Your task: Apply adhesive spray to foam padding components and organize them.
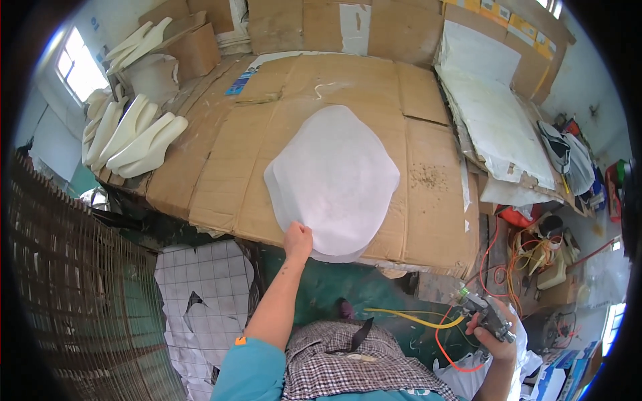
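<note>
A large pale, rounded fabric piece [338, 174] lies flat on the cardboard-covered table [234, 180] before me, and its near-left edge shows more than one layer. My left hand [298, 240] is closed on that near-left edge, fingers pinched over the sheet. Off to the right and lower down, my right hand [496, 334] grips a metal spray gun [487, 314] with a greenish part at its front end. A yellow hose [414, 317] and an orange hose [449, 347] run close to the gun.
Several cream foam saddle-shaped pieces [144, 144] are stacked at the table's left end. A slatted rack [80, 281] stands at lower left beside a white gridded sheet [200, 294]. At right sit a white-covered side table [495, 120] and tangled orange hoses [528, 250].
</note>
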A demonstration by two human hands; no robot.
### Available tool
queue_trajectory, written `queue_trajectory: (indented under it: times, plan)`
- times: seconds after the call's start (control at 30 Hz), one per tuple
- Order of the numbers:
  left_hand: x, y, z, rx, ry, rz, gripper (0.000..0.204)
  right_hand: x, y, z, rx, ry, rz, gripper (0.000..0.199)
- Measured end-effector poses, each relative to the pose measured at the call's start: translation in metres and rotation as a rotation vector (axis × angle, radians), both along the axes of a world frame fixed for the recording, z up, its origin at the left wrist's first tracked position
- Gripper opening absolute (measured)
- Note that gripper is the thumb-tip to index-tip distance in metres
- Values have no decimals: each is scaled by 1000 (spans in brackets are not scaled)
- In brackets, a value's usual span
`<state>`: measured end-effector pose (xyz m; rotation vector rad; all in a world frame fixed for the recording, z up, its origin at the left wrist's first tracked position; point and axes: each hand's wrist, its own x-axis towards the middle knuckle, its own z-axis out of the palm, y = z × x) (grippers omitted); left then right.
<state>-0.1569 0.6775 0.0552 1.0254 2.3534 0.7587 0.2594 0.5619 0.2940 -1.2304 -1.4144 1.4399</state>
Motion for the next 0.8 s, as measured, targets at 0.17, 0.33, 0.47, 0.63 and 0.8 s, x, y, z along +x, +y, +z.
queue_trajectory:
  times: [0.17,0.33,0.47,0.63,0.8]
  plan:
    - [20,-4,-20,310,-814,422,19,-25,18,-17,120,164,-149,48]
    - [42,-14,-14,374,-1239,401,31,-13,18,-24,63,110,-258,51]
    - [25,-5,34,760,-1455,308,34,-22,7,-18,49,106,-210,53]
    - [-50,-49,152,1225,-1316,84,39,-22,-3,-9,-2,214,-207,60]
    - [-156,-107,151,1323,-1076,-18,37,-30,-4,-9,-24,106,-85,60]
